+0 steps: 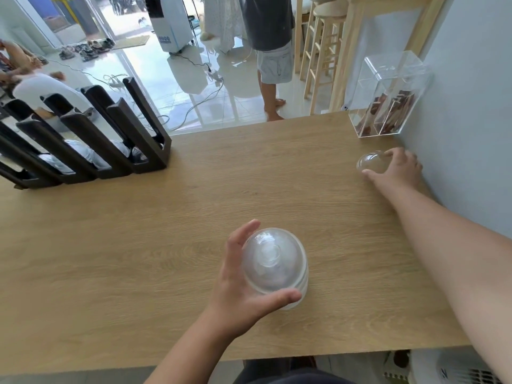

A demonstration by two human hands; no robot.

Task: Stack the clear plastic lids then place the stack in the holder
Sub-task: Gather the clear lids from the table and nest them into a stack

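A stack of clear dome lids (275, 266) stands on the wooden table (138, 245) near its front edge. My left hand (238, 289) wraps around the stack's left side, thumb at the front and fingers behind. Far to the right, close to the wall, my right hand (399, 169) closes over a single clear dome lid (370, 162) that rests on the table. The dark slotted holder (110, 139) stands at the table's back left; cups or lids lie in its lower slots.
A clear acrylic box (388, 103) with brown packets stands at the back right against the grey wall. Beyond the table's far edge a person (273, 51) stands on the tiled floor, with cables, stools and a white cooler nearby.
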